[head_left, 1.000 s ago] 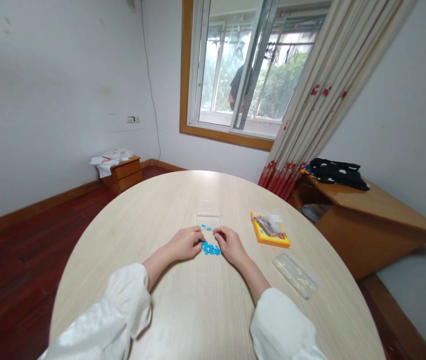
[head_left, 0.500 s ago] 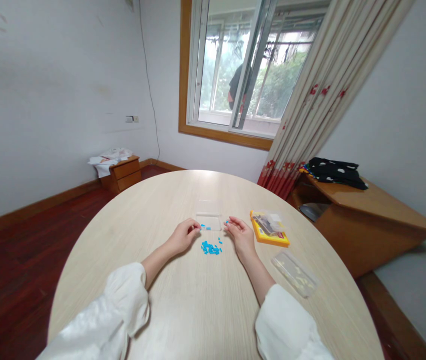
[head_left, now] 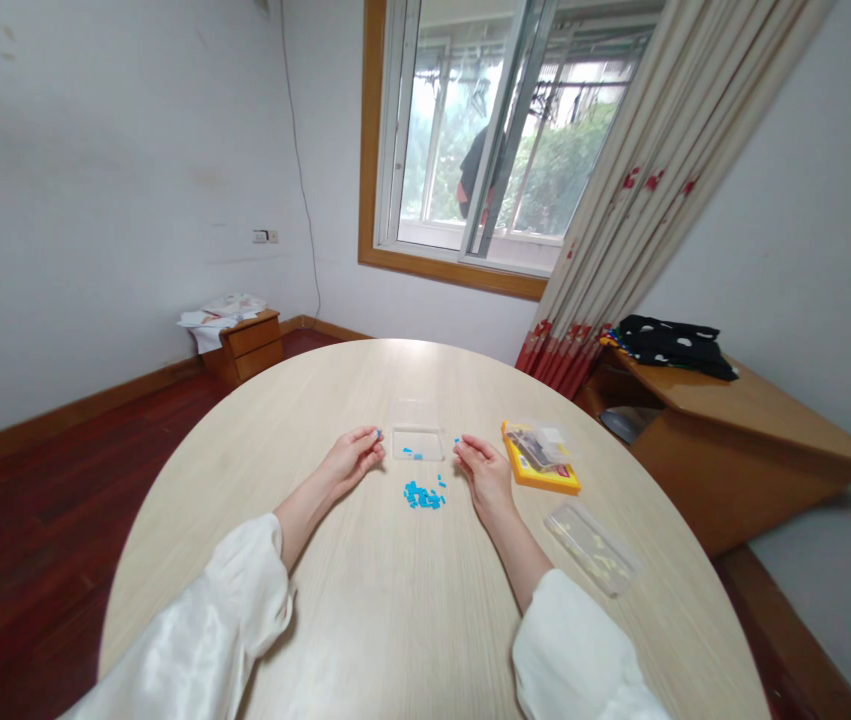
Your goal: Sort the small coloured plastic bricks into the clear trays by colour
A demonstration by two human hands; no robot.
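Note:
My left hand [head_left: 354,460] is closed in a pinch on a small blue piece [head_left: 378,433], just left of a clear plastic box [head_left: 417,440]. On the box's other side, my right hand [head_left: 483,468] pinches another small blue piece [head_left: 457,441] between thumb and fingertips. The box's lid seems folded back on the far side, and a few blue pieces [head_left: 417,457] lie inside the box. Nearer to me is a loose pile of small blue pieces [head_left: 423,495] on the tabletop, with a couple set slightly apart. Their exact kind is too small to make out.
Right of my right hand lies a yellow box [head_left: 545,482] with a clear case [head_left: 541,446] on it. Closer to me sits a clear container [head_left: 591,548] holding pale yellow pieces. The round table [head_left: 365,620] has a curved edge. A wooden cabinet [head_left: 695,455] stands at right.
My left hand has moved left, away from the box, and turned so its blue piece shows. My right hand has shifted slightly right, still pinching its piece.

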